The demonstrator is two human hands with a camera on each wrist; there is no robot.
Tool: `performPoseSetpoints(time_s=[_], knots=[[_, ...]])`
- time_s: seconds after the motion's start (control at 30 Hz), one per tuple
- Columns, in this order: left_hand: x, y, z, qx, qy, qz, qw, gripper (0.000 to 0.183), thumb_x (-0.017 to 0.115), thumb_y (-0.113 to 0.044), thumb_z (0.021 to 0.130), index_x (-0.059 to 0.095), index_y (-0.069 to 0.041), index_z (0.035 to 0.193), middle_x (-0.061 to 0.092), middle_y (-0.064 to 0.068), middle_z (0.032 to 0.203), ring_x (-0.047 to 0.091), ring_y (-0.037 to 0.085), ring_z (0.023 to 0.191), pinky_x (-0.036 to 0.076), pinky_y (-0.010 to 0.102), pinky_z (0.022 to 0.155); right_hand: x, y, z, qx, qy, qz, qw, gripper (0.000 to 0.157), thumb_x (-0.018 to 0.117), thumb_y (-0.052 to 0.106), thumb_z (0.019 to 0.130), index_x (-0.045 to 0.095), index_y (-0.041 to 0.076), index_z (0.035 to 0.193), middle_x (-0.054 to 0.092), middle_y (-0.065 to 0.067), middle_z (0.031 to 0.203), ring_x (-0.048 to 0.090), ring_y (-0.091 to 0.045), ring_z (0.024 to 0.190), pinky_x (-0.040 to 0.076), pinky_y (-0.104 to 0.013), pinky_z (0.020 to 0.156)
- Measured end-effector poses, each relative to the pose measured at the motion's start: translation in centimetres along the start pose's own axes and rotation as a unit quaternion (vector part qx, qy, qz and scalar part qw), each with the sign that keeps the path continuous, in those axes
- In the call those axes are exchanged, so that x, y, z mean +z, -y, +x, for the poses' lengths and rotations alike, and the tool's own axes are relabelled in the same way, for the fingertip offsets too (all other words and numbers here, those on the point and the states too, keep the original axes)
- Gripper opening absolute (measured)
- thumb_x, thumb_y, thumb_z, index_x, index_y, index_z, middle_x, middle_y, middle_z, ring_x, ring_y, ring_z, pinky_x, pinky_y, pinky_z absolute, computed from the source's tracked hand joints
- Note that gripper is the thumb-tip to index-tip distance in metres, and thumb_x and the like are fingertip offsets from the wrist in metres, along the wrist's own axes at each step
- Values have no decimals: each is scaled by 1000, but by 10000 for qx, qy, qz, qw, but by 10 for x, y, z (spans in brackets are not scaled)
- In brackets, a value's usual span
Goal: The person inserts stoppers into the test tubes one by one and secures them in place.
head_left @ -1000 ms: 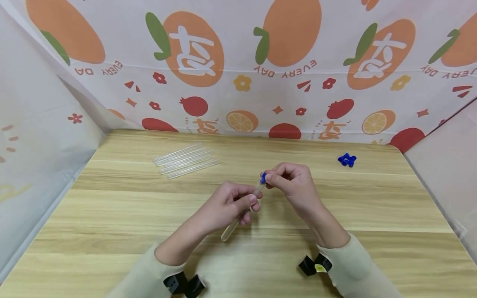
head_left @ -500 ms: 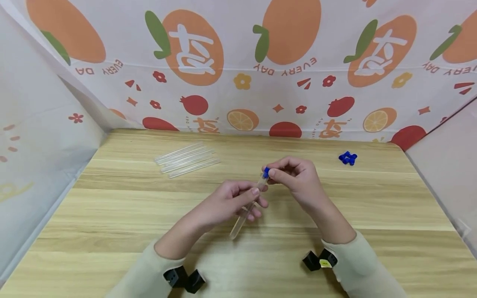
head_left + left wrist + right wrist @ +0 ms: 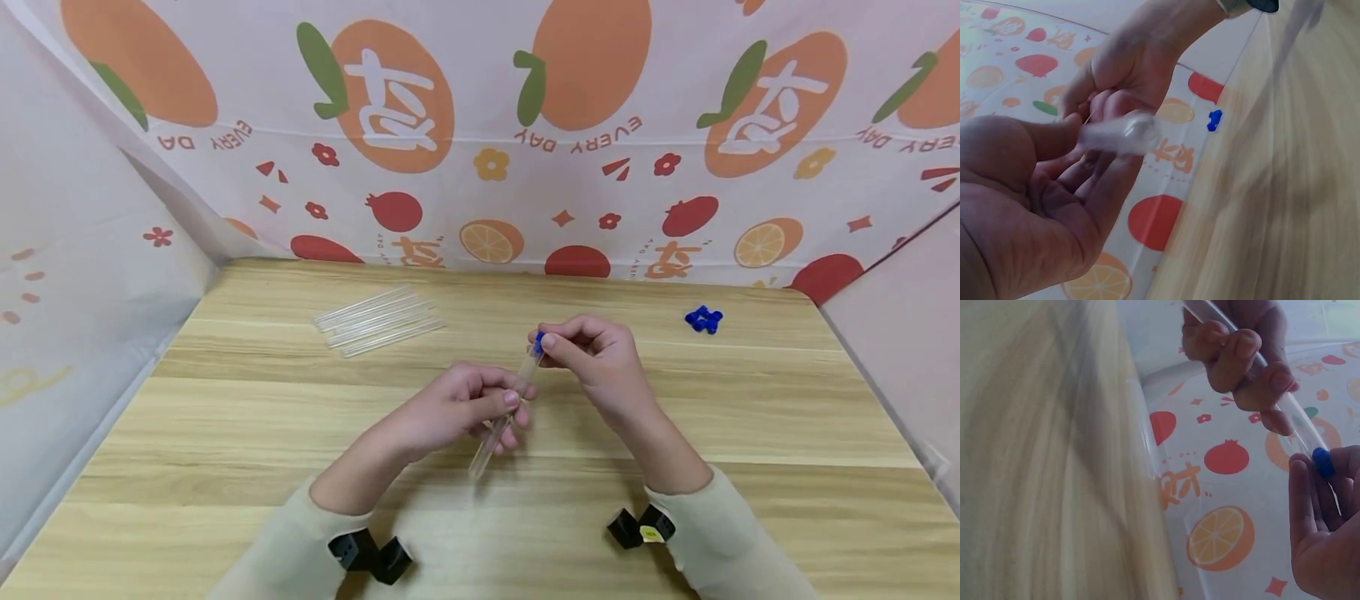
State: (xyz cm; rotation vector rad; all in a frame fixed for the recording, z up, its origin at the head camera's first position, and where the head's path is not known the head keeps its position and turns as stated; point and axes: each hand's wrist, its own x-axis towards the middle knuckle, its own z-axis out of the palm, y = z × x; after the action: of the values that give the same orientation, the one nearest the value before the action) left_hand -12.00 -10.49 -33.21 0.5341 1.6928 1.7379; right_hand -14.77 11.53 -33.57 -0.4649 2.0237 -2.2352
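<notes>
My left hand (image 3: 465, 408) pinches a clear test tube (image 3: 489, 447) around its middle, thumb on top. The tube slants, its rounded end low and towards me; in the left wrist view that end of the tube (image 3: 1141, 132) faces the camera, blurred. A blue cap (image 3: 1322, 462) sits at the tube's upper end, between the thumb and fingers of my right hand (image 3: 596, 358). The right fingertips partly cover the cap in the head view. How deep the cap sits in the tube I cannot tell.
Several clear tubes (image 3: 378, 321) lie side by side at the back left of the wooden table (image 3: 225, 433). A small cluster of blue caps (image 3: 703, 320) rests at the back right. A fruit-print cloth (image 3: 420, 192) hangs behind the table.
Both hands have shifted slightly right and the tube has swung a little with them. The right hand has stayed at the blue cap, which now shows less between the fingers than half a second ago.
</notes>
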Motion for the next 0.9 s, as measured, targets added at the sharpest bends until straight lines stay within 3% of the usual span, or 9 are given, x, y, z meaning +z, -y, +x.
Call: performPoseSetpoints(time_s=[0.13, 0.27, 0.47, 0.6, 0.73, 0.9], knots=[[1, 0, -1, 45, -102, 149, 9998, 27, 50, -7, 104, 60, 11, 121, 67, 18, 92, 68, 19, 72, 63, 41, 70, 4, 1, -1, -26, 0, 53, 10000, 9, 68, 4, 94, 72, -1, 99, 76, -7, 97, 72, -17, 87, 61, -35, 81], [1, 1, 1, 1, -158, 98, 9998, 27, 51, -8, 104, 60, 11, 121, 67, 25, 97, 71, 22, 77, 62, 47, 75, 5, 1, -2, 42, 73, 13, 10000, 14, 67, 7, 95, 69, -4, 104, 75, -8, 101, 71, -19, 92, 61, -34, 82], [-2, 4, 5, -71, -597, -56, 9982, 31, 52, -18, 105, 59, 3, 127, 69, 23, 108, 71, 28, 90, 60, 51, 83, 3, 0, 0, 382, 229, 5, 9990, 33, 62, 9, 99, 60, 3, 131, 64, -17, 118, 70, -21, 95, 59, -38, 88], [-9, 5, 6, -19, -985, -144, 9950, 34, 51, -21, 105, 58, 2, 130, 70, 20, 111, 69, 27, 95, 59, 51, 84, 3, 1, 1, 705, 381, 24, 9968, 46, 60, 6, 98, 49, 10, 143, 56, -19, 117, 69, -21, 90, 59, -38, 88], [-16, 7, 7, -67, -1186, -246, 9926, 37, 50, -18, 106, 53, 3, 136, 67, 22, 117, 67, 30, 99, 60, 47, 85, 4, -2, 2, 1230, 723, -36, 9898, 45, 59, 7, 98, 47, 10, 141, 58, -20, 113, 69, -23, 88, 60, -40, 85], [-20, 12, 6, -179, -1296, -199, 9912, 40, 51, -12, 105, 47, 5, 141, 63, 21, 124, 66, 33, 106, 60, 42, 86, 6, -8, 0, 1851, 1445, -225, 9718, 46, 58, 9, 99, 45, 15, 143, 66, -23, 115, 70, -28, 91, 61, -41, 78]])
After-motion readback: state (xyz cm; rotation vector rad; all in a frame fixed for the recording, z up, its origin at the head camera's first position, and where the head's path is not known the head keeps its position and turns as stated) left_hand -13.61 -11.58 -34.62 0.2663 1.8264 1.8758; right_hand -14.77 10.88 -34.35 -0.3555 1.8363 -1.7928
